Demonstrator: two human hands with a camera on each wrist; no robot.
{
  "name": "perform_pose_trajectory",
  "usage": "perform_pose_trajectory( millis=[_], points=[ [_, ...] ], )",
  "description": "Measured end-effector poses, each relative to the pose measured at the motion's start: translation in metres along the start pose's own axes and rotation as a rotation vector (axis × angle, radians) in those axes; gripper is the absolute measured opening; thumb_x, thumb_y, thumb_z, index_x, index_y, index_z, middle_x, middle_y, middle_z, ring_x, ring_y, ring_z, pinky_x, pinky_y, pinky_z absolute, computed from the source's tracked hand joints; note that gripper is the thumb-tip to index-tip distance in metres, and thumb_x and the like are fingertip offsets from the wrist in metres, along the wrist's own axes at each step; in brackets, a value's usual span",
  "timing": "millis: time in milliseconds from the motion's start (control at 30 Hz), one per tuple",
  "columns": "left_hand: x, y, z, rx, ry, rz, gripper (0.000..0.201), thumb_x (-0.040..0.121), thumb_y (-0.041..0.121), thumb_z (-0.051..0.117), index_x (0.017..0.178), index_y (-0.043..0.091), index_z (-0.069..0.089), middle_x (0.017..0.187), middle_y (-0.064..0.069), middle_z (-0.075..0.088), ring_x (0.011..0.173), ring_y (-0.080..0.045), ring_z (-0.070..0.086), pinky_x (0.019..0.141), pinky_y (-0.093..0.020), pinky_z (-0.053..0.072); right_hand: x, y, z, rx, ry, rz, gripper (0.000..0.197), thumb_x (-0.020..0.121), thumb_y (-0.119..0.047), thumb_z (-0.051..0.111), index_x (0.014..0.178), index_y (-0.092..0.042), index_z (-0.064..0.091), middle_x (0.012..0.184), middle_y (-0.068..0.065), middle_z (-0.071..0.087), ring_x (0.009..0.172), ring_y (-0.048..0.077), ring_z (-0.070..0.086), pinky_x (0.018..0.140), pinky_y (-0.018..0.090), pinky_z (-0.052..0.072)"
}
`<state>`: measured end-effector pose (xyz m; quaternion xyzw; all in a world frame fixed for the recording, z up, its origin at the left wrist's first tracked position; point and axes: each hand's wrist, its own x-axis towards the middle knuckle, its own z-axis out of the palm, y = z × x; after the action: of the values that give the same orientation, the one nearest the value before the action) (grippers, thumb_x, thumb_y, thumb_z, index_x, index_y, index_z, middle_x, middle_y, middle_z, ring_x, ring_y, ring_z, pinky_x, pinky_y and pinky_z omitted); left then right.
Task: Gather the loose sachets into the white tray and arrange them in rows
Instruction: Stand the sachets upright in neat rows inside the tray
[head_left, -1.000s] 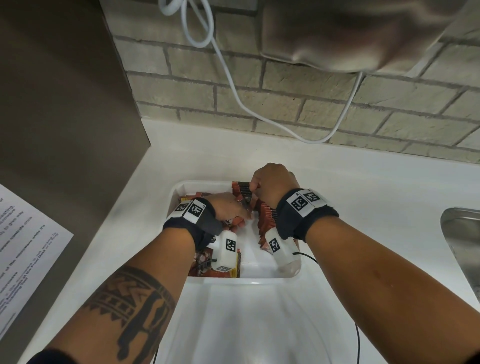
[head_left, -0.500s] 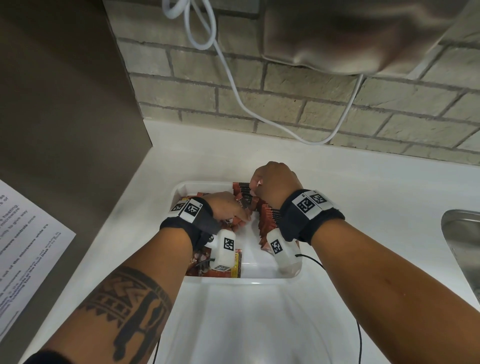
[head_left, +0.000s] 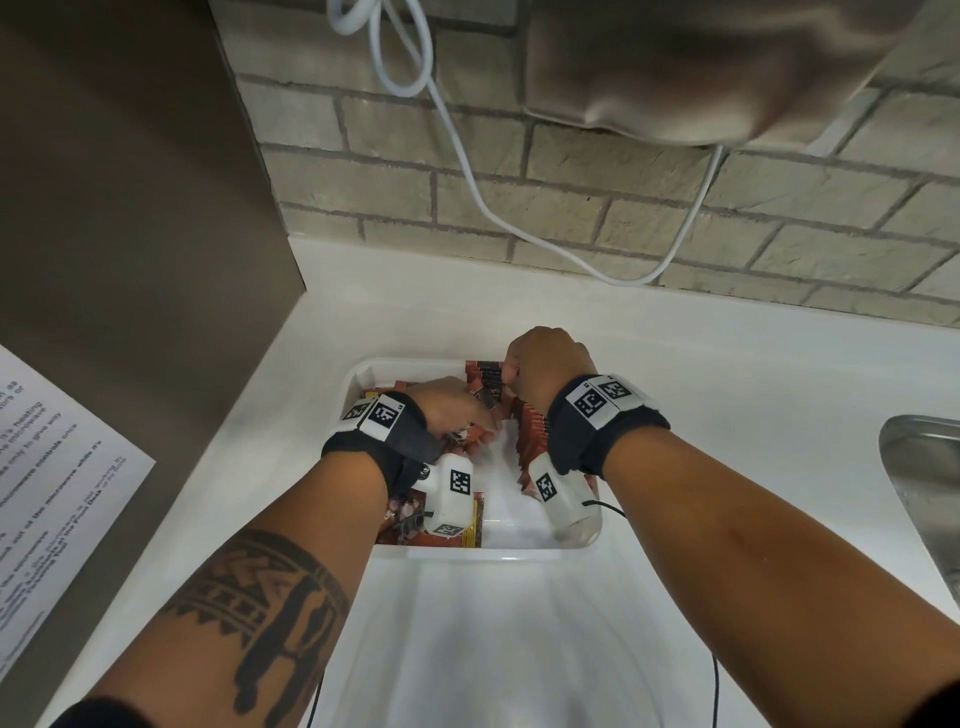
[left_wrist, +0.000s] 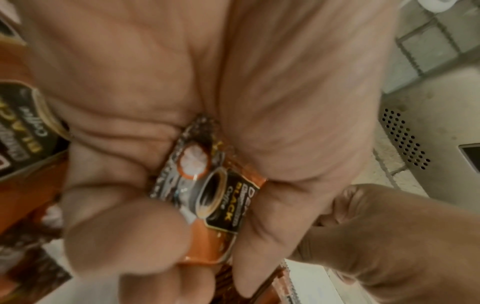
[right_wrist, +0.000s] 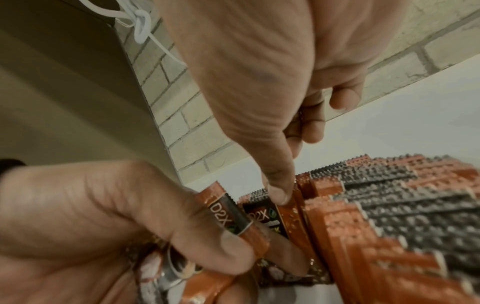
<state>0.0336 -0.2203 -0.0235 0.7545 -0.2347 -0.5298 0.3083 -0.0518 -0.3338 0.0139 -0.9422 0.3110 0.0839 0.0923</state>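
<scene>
White tray (head_left: 363, 376) sits at frame centre on a glossy white bench (head_left: 727, 374): shallow, thin-walled plastic, rounded corners, raised rim. Both hands are inside it.

Left hand (head_left: 449, 402) is curled round a sachet (left_wrist: 221, 197): glossy foil, orange with a black label panel and a cup print, crimped ends. It is seen pinched between thumb and fingers in the left wrist view. Loose sachets (head_left: 410, 519) lie flat and overlapping in the tray's lower-left part, under the left wrist.

Right hand (head_left: 545, 366) is at the tray's far edge, fingers curled; its thumb tip (right_wrist: 279, 195) is pressed onto the top edge of a sachet at the row's end. What the other fingers hold cannot be told.

A row (right_wrist: 389, 205) of sachets stands on edge, packed face to face, along the tray's right side; serrated tops alternate orange and dark grey.

Bare tray floor (head_left: 501, 467) shows as a strip between the row and the loose pile, widest toward the near rim.

Edges: brown panel (head_left: 130, 208) rises along the left; rough brick wall (head_left: 571, 197) closes the back, with a white cable (head_left: 467, 171) looped across it. Steel sink (head_left: 924, 467) rim at right edge. Open bench lies between tray and sink and behind the tray. A printed sheet (head_left: 52, 467) is at lower left.
</scene>
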Motion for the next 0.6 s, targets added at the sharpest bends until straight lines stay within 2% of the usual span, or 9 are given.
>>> perform_pose_trajectory(
  millis=[67,167,200,233,300,367,433,533,600],
  points=[
    [0.001,-0.001,-0.001,0.019,-0.010,-0.010,0.031,0.090,0.010,0.070,0.115,-0.009,0.069,0.087,-0.011,0.072,0.072,-0.022,0.066,0.057,-0.024,0.053,0.000,0.001,0.000,0.012,-0.002,-0.002,0.023,0.083,-0.013,0.055,0.096,-0.020,0.073,0.102,-0.002,0.068,0.101,0.023,0.060,0.090,0.038,0.051],
    [-0.001,-0.003,-0.001,0.041,-0.031,-0.007,0.033,0.091,0.014,0.070,0.117,-0.006,0.070,0.107,-0.019,0.074,0.087,-0.028,0.065,0.073,-0.030,0.053,-0.003,0.001,-0.003,0.029,-0.013,-0.007,0.021,0.081,-0.012,0.057,0.091,-0.020,0.074,0.100,-0.003,0.068,0.100,0.023,0.061,0.090,0.039,0.052],
    [-0.002,-0.003,0.000,0.040,-0.032,-0.009,0.033,0.091,0.014,0.070,0.117,-0.006,0.070,0.112,-0.021,0.073,0.088,-0.028,0.066,0.075,-0.032,0.052,-0.004,0.002,-0.005,0.033,-0.014,-0.011,0.021,0.082,-0.012,0.057,0.090,-0.021,0.074,0.100,-0.003,0.068,0.100,0.022,0.061,0.090,0.038,0.052],
    [-0.003,-0.003,0.000,0.033,-0.032,-0.008,0.032,0.091,0.012,0.070,0.118,-0.004,0.070,0.112,-0.021,0.073,0.087,-0.028,0.067,0.073,-0.031,0.053,-0.005,0.002,-0.007,0.040,-0.012,-0.014,0.021,0.083,-0.012,0.058,0.090,-0.021,0.075,0.101,-0.003,0.068,0.100,0.022,0.060,0.091,0.038,0.051],
    [-0.006,-0.004,0.000,-0.017,-0.024,-0.006,0.028,0.091,0.005,0.067,0.118,-0.001,0.070,0.106,-0.018,0.072,0.080,-0.025,0.067,0.059,-0.024,0.053,-0.008,0.003,-0.010,0.070,0.010,-0.026,0.018,0.084,-0.014,0.058,0.089,-0.021,0.074,0.100,-0.003,0.067,0.099,0.021,0.060,0.091,0.038,0.051],
    [-0.009,-0.005,-0.001,-0.062,-0.034,0.001,0.029,0.091,-0.001,0.065,0.119,0.000,0.070,0.105,-0.017,0.071,0.079,-0.024,0.066,0.052,-0.023,0.053,-0.011,0.005,-0.012,0.150,0.012,-0.051,0.017,0.084,-0.014,0.059,0.081,-0.023,0.073,0.094,-0.007,0.066,0.095,0.019,0.061,0.088,0.036,0.052],
    [-0.012,-0.007,-0.003,-0.085,-0.055,0.019,0.032,0.089,-0.007,0.063,0.120,-0.002,0.068,0.101,-0.017,0.071,0.081,-0.026,0.066,0.054,-0.025,0.054,-0.016,0.006,-0.013,0.230,-0.031,-0.086,0.020,0.085,-0.013,0.060,0.077,-0.027,0.071,0.087,-0.014,0.066,0.092,0.015,0.063,0.084,0.030,0.052],
    [-0.019,-0.008,-0.003,-0.152,-0.080,0.055,0.035,0.089,-0.014,0.057,0.122,-0.006,0.065,0.094,-0.012,0.070,0.077,-0.023,0.066,0.055,-0.025,0.056,-0.025,0.004,-0.014,0.236,-0.098,-0.149,0.012,0.088,-0.020,0.065,0.089,-0.023,0.077,0.091,-0.009,0.070,0.089,0.013,0.062,0.078,0.025,0.050],
    [-0.026,-0.009,-0.004,-0.252,-0.133,0.110,0.036,0.090,-0.017,0.055,0.126,-0.009,0.060,0.095,-0.010,0.074,0.078,-0.020,0.071,0.064,-0.026,0.060,-0.028,0.006,-0.014,0.278,-0.106,-0.166,0.011,0.089,-0.023,0.067,0.096,-0.022,0.076,0.091,-0.008,0.069,0.087,0.010,0.060,0.069,0.019,0.044]
  ],
)
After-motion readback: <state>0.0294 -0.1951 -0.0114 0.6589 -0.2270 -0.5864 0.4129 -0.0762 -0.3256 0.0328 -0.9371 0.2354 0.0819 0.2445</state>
